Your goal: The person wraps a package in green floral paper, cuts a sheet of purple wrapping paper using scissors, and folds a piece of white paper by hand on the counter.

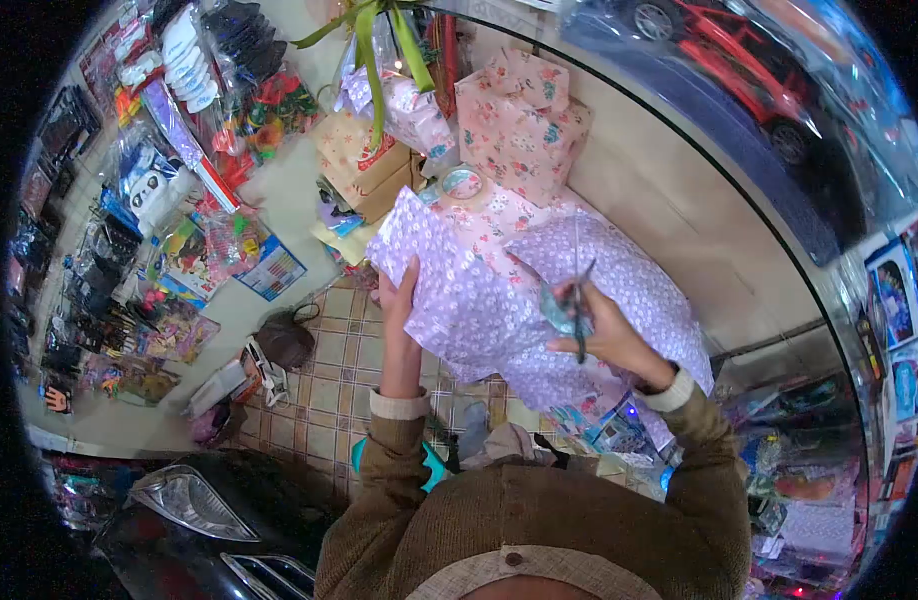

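Purple floral paper (454, 290) lies spread across the middle, its left part lifted. My left hand (399, 290) grips that paper's left edge, with the thumb on the near side. Over the paper's right part is my right hand (609, 330), its fingers closed around dark scissors (581, 320). A small teal, shiny item (557, 308) shows beside the scissors, blurred. Behind the purple paper lies pink floral paper (489, 225) with a roll of tape (461, 184) on it.
A pink floral wrapped package (524, 130) and a brown paper bag (364, 160) stand at the back. Packaged goods hang on the left. A toy car box (729, 70) is at upper right. A black motorbike (199, 520) stands at lower left.
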Tool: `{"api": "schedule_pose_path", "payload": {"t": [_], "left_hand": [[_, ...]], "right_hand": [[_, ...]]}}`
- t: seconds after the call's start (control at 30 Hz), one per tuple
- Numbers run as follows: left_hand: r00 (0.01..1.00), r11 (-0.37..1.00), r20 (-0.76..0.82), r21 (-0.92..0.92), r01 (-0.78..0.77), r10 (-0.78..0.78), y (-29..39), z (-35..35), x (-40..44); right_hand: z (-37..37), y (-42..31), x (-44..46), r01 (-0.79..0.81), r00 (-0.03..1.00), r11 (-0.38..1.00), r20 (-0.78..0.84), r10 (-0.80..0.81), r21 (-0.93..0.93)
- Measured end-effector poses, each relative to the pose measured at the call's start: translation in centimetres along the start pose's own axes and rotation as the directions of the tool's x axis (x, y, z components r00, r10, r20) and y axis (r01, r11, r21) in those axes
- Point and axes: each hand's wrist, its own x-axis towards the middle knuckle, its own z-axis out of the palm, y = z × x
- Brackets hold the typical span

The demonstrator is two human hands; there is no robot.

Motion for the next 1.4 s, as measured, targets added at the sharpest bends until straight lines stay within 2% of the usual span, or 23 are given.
{"api": "schedule_pose_path", "payload": {"t": [0.03, 0.13, 0.17, 0.23, 0.27, 0.3, 0.37, 0.4, 0.43, 0.5, 0.63, 0.87, 0.97, 1.0, 1.1, 1.23, 1.27, 1.33, 1.37, 1.4], "left_hand": [[0.999, 1.000, 0.023, -0.016, 0.026, -0.026, 0.6, 0.8, -0.2], [0.998, 0.997, 0.008, -0.043, -0.069, 0.069, 1.7, 1.9, -1.2], [0.995, 0.993, -0.002, -0.056, -0.100, 0.100, 2.2, 1.8, -1.2], [0.968, 0.972, -0.092, 0.052, -0.231, 0.235, 2.7, -0.4, -0.5], [0.944, 0.951, -0.131, 0.108, -0.290, 0.302, 3.1, -2.0, -0.1], [0.914, 0.924, -0.167, 0.166, -0.344, 0.370, 3.6, -3.4, 0.0], [0.892, 0.903, -0.155, 0.133, -0.408, 0.425, 5.1, -5.7, -0.9], [0.879, 0.891, -0.150, 0.117, -0.440, 0.453, 5.7, -6.7, -1.4], [0.880, 0.890, -0.150, 0.139, -0.433, 0.451, 6.1, -7.5, -1.8], [0.882, 0.889, -0.153, 0.184, -0.418, 0.446, 6.6, -8.8, -2.5], [0.926, 0.940, -0.157, 0.054, -0.338, 0.342, 7.5, -9.6, -4.5], [0.972, 0.977, -0.106, 0.016, -0.211, 0.212, 6.1, -9.9, -5.6], [0.986, 0.992, -0.107, -0.017, -0.128, 0.126, 5.9, -8.5, -5.7], [0.984, 0.985, -0.067, -0.021, -0.169, 0.167, 5.6, -7.9, -5.8], [0.991, 0.994, -0.069, 0.010, -0.111, 0.112, 5.4, -6.1, -5.2], [0.998, 0.999, 0.059, 0.007, -0.034, 0.033, 5.0, -3.3, -2.3], [0.990, 0.997, 0.128, 0.058, 0.044, -0.051, 4.6, -4.2, 0.8], [0.966, 0.996, 0.260, 0.082, -0.025, 0.003, 5.1, -2.3, 3.7], [0.945, 0.994, 0.325, 0.090, -0.061, 0.029, 5.2, -1.5, 4.5], [0.983, 0.990, 0.143, 0.063, -0.125, 0.115, 4.2, 0.2, 4.0]], "right_hand": [[1.0, 0.8, 0.1, 0.014, 1.000, 0.993, 0.008, -0.016, 0.119], [3.0, 1.5, 0.5, -0.037, 0.992, 0.912, 0.129, -0.017, 0.408], [2.7, 1.5, 0.7, -0.142, 0.967, 0.896, 0.253, 0.033, 0.422], [2.0, 1.5, 0.4, -0.358, 0.861, 0.842, 0.492, 0.130, 0.404], [1.7, 2.0, 0.0, -0.339, 0.884, 0.850, 0.446, 0.142, 0.402], [0.5, 1.9, 0.0, -0.317, 0.870, 0.888, 0.474, 0.134, 0.332], [-2.0, 0.6, -0.3, -0.283, 0.864, 0.916, 0.490, 0.115, 0.285], [-2.5, 0.2, -0.6, -0.323, 0.868, 0.879, 0.480, 0.128, 0.351], [-3.3, 0.5, -0.5, -0.292, 0.870, 0.897, 0.482, 0.104, 0.333], [-4.3, 0.1, -0.8, -0.283, 0.887, 0.885, 0.453, 0.094, 0.370], [-6.1, -0.6, -2.2, -0.272, 0.912, 0.908, 0.387, 0.137, 0.318], [-8.6, 1.9, -3.7, -0.298, 0.916, 0.918, 0.350, 0.198, 0.262], [-9.2, 3.0, -4.8, -0.304, 0.937, 0.913, 0.259, 0.235, 0.274], [-9.4, 3.2, -5.3, -0.288, 0.948, 0.908, 0.224, 0.226, 0.303], [-9.7, 3.7, -6.7, -0.261, 0.965, 0.899, 0.122, 0.232, 0.351], [-11.3, 5.0, -8.0, -0.267, 0.957, 0.879, 0.005, 0.289, 0.395], [-11.8, 6.5, -8.0, -0.263, 0.952, 0.868, -0.035, 0.305, 0.421], [-12.1, 8.1, -8.2, -0.283, 0.922, 0.821, -0.095, 0.375, 0.496], [-11.8, 8.4, -8.4, -0.222, 0.923, 0.817, -0.154, 0.352, 0.532], [-11.0, 7.9, -8.8, -0.161, 0.919, 0.810, -0.214, 0.331, 0.563]]}}
